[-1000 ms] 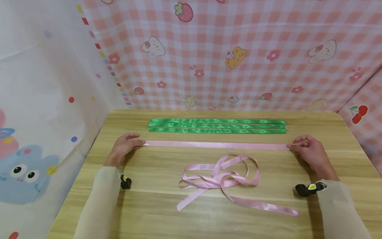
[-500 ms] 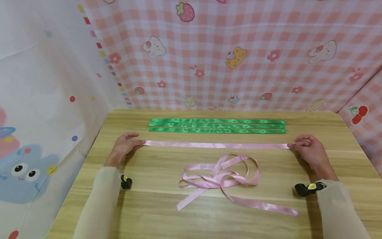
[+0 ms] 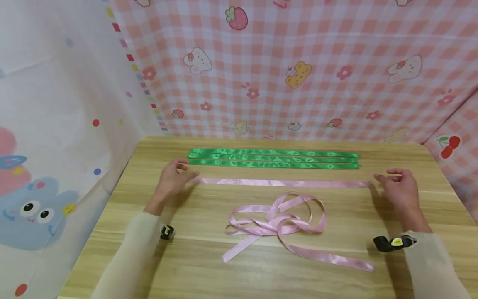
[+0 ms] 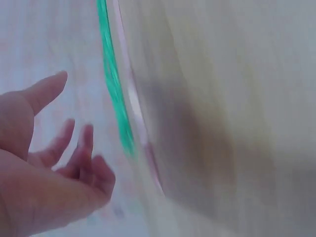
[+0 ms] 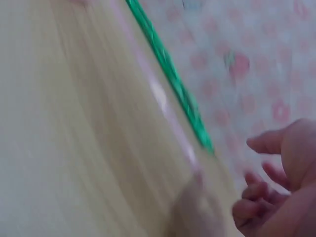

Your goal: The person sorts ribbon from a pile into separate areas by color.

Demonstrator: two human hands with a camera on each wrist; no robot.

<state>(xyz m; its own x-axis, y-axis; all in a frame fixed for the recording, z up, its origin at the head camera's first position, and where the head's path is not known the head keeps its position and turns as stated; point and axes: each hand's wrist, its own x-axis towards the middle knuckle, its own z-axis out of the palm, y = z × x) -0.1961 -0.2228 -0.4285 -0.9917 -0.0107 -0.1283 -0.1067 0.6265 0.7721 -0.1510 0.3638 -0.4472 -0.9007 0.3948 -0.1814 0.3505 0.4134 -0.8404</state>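
Note:
A straight pink ribbon strip (image 3: 284,183) lies flat across the table, just in front of several green ribbon strips (image 3: 272,159) laid side by side. My left hand (image 3: 174,178) hovers by the pink strip's left end, thumb and fingers apart. In the left wrist view, the left hand (image 4: 54,158) is clear of the ribbon, with nothing between its fingers. Near the strip's right end is my right hand (image 3: 401,189), raised with a gap to the ribbon. The right wrist view shows the right hand (image 5: 276,182) with loosely bent fingers and nothing held.
A loose tangle of pink ribbon (image 3: 276,226) lies mid-table, one tail running toward the front right. The wooden table (image 3: 209,274) meets a checked pink cloth (image 3: 317,99) at the back. A white printed cloth (image 3: 74,104) hangs on the left.
Both hands have let go of the pink strip's ends and lifted off. The left hand has moved right, and the right hand slightly outward. The strip stays on the table.

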